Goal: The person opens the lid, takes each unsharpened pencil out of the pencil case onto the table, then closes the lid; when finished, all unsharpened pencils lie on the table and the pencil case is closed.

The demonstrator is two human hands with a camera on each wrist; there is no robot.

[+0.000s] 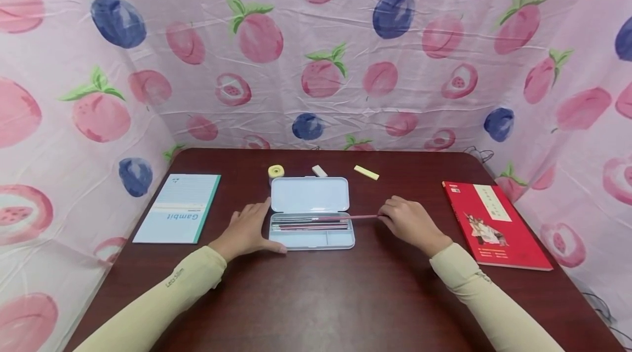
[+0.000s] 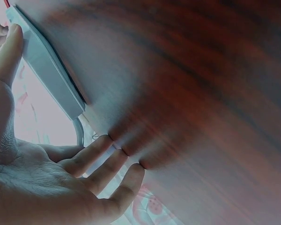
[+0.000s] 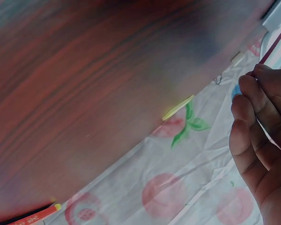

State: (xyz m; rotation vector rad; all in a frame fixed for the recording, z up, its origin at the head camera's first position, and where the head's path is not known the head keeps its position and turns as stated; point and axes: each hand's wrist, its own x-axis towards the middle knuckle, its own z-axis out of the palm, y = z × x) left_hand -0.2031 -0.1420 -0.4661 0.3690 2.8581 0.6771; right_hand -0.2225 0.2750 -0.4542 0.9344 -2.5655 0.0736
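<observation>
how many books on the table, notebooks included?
2: a notebook left of the open pencil case, and a red book to the right of the right hand.

Pale pink cloth (image 1: pixel 321 28) is hanging in creases at the back and both sides, forming walls and showing printed peaches (image 1: pixel 260 38), green leaves (image 1: pixel 259 9) and dark blue fruit (image 1: pixel 393 13). A reddish-brown, wood-grained table (image 1: pixel 316 280) is stretching across the space, its surface catching a soft glare. Thin cables (image 1: pixel 599 305) are trailing by its right side, apparently on the floor.
</observation>
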